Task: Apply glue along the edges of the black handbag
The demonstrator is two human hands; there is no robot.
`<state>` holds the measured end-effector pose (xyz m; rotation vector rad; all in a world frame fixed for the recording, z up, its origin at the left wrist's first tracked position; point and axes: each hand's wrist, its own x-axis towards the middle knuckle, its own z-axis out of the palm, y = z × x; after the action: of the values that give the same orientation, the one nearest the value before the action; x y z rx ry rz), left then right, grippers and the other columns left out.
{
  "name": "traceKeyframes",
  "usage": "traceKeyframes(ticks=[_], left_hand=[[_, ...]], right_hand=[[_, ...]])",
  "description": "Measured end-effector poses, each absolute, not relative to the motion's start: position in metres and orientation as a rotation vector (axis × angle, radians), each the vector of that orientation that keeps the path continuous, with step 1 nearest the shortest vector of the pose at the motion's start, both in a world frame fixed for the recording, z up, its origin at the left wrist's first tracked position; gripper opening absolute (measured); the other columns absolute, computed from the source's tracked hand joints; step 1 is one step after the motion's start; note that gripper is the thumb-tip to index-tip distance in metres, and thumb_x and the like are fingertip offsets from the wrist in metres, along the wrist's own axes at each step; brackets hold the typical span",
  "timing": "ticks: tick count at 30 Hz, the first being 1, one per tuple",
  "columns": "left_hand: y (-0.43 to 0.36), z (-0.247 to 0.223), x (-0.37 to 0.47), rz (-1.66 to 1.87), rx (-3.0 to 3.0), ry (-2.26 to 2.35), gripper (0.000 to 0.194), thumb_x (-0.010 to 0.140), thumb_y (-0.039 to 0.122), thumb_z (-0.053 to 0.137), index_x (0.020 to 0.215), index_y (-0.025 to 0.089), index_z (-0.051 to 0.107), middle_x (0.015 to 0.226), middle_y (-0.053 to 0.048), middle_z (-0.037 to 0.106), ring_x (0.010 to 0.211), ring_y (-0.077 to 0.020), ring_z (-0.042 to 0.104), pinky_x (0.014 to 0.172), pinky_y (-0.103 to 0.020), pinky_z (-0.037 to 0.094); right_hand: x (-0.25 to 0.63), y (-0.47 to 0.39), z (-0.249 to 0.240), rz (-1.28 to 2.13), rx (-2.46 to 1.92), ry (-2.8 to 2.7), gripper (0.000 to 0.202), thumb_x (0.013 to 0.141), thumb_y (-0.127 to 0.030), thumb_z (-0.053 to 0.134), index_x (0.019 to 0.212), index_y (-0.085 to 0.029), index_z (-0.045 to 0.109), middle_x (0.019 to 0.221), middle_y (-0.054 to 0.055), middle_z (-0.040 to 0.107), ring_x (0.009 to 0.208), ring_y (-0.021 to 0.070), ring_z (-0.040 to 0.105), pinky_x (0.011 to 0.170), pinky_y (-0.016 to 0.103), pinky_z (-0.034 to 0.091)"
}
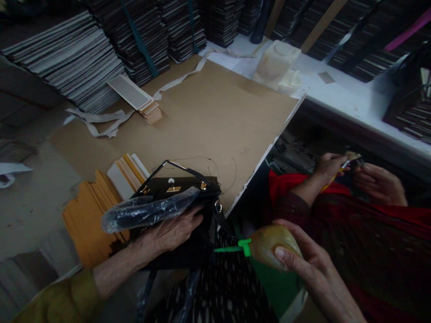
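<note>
A black handbag (202, 224) with gold-coloured fittings lies at the table's near edge. My left hand (175, 231) is closed on the bag's body, with some fingertips hidden. A strap or handle in clear plastic wrap (151, 211) lies across the bag just above that hand. In my right hand (303, 258) is a yellowish squeeze bottle (272, 244), thumb and fingers wrapped round it. Its green nozzle (229, 249) points left, and the tip is close to the bag's right side; I cannot tell whether they touch.
Orange-brown sheets (87, 220) stand left of the bag. A small stack of boards (134, 96) and pale fabric strips (107, 123) lie on the brown tabletop (215, 112). Dark stacks and a plastic container (278, 65) stand behind. At right, a co-worker's hands (380, 181) handle a small tool.
</note>
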<state>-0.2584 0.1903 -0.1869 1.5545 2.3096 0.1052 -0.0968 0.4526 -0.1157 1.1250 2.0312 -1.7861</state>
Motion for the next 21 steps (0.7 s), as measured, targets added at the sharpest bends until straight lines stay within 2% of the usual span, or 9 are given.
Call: traceKeyframes(ticks=[7,9,14,18,21], left_hand=[[0.194,-0.184,-0.259,0.131,1.551,2.29,0.042,0.072,-0.003,0.044,0.106,0.018,0.059,0.132,-0.009,0.047,0.108,-0.0259,0.056,0.09,-0.04,0.054],[0.195,-0.182,-0.26,0.139,1.534,2.276,0.041,0.072,-0.004,0.045,0.105,0.017,0.059,0.134,-0.01,0.046,0.11,-0.026,0.055,0.09,-0.04,0.054],[0.199,-0.176,-0.263,0.139,1.457,2.29,0.035,0.076,-0.002,0.045,0.1,0.018,0.06,0.135,-0.009,0.044,0.122,-0.0326,0.044,0.092,-0.051,0.051],[0.201,-0.174,-0.264,0.197,1.418,2.282,0.034,0.079,-0.001,0.046,0.102,0.019,0.061,0.139,-0.007,0.042,0.131,-0.0341,0.033,0.097,-0.059,0.044],[0.201,-0.174,-0.265,0.233,1.433,2.277,0.035,0.078,-0.002,0.047,0.103,0.018,0.061,0.141,-0.008,0.039,0.133,-0.0345,0.03,0.101,-0.061,0.039]], right_hand=[[-0.087,0.451,-0.108,-1.803,1.143,1.859,0.069,0.07,-0.057,0.065,0.125,-0.021,0.043,0.105,0.008,0.065,0.097,0.0226,0.063,0.078,0.023,0.053],[-0.086,0.451,-0.106,-1.796,1.157,1.866,0.068,0.07,-0.057,0.065,0.124,-0.021,0.044,0.106,0.008,0.065,0.097,0.0237,0.063,0.079,0.024,0.053],[-0.092,0.447,-0.104,-1.765,1.182,1.959,0.066,0.069,-0.057,0.067,0.121,-0.02,0.048,0.105,0.01,0.066,0.099,0.028,0.063,0.082,0.03,0.054],[-0.088,0.448,-0.104,-1.756,1.161,1.913,0.067,0.071,-0.058,0.064,0.124,-0.021,0.045,0.107,0.008,0.066,0.099,0.0245,0.063,0.08,0.024,0.053],[-0.085,0.451,-0.104,-1.732,1.126,1.912,0.07,0.071,-0.059,0.064,0.125,-0.02,0.042,0.109,0.008,0.065,0.099,0.0235,0.063,0.079,0.022,0.054]])
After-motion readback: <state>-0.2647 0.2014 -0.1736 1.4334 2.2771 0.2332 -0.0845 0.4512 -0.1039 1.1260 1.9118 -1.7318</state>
